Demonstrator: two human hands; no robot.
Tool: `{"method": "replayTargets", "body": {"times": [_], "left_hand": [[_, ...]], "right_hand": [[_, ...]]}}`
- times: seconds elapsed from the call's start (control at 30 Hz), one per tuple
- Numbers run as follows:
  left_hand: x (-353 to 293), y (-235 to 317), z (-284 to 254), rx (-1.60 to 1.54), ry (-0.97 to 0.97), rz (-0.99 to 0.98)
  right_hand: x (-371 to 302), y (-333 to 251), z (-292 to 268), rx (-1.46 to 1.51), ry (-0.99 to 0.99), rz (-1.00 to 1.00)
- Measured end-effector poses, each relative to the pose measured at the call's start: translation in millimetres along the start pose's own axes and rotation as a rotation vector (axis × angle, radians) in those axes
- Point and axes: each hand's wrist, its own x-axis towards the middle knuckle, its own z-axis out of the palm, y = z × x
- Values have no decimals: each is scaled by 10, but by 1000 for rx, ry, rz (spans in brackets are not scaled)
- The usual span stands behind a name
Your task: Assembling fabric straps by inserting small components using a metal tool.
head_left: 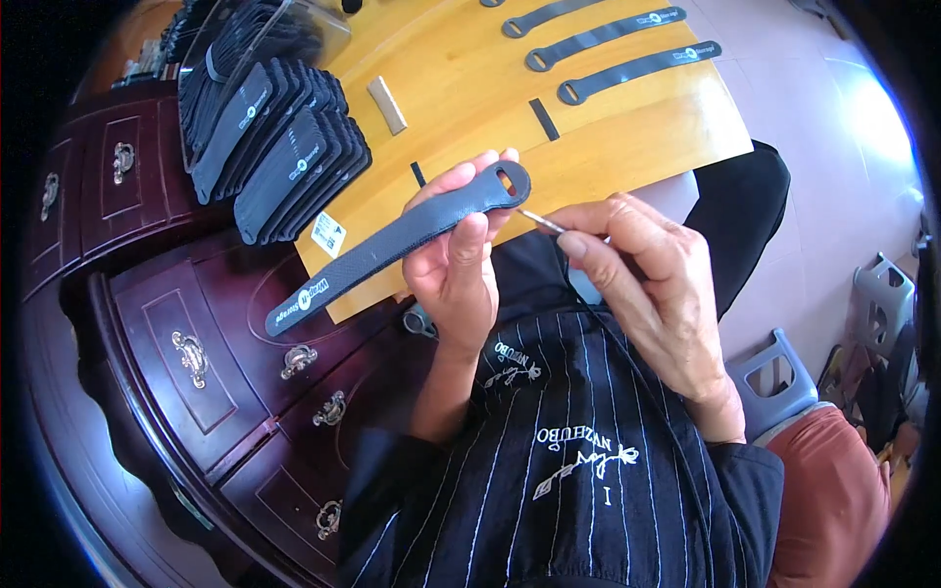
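Hands meet above the near edge of a yellow wooden board (627,137), which I use as my landmark. My left hand (453,263) grips a long dark fabric strap (392,245), thumb across its front and fingers curled behind, holding it just in front of the board's near edge. The strap's long axis runs diagonally: its slotted end points up and right toward my right hand (642,284), its printed tail points down and left past the board's left corner. My right hand's fingers are pinched narrow around a thin metal tool (541,221), its tip just beside the slotted end. Judging by the scene, work is partway: on the board's left side stands a packed stack of straps (279,147), seemingly finished, while three flat straps (608,54) lie along the board's far edge, seemingly waiting.
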Motion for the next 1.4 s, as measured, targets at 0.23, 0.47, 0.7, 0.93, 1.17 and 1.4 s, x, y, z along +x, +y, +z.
{"method": "replayTargets", "body": {"times": [0.23,0.47,0.7,0.93,1.17,1.4], "left_hand": [[6,-32,2,-23,-68,5],[-7,-49,2,9,-71,28],[0,-134,-114,284,-144,188],[13,-109,-19,119,-101,131],[16,-172,-48,256,-149,190],[82,-223,-49,437,-195,427]], "right_hand": [[23,48,100,39,22,15],[24,74,86,35,-12,14],[21,82,45,148,-101,243],[5,130,48,254,-118,257],[-14,185,24,288,-111,250],[-30,230,3,643,-153,426]]}}
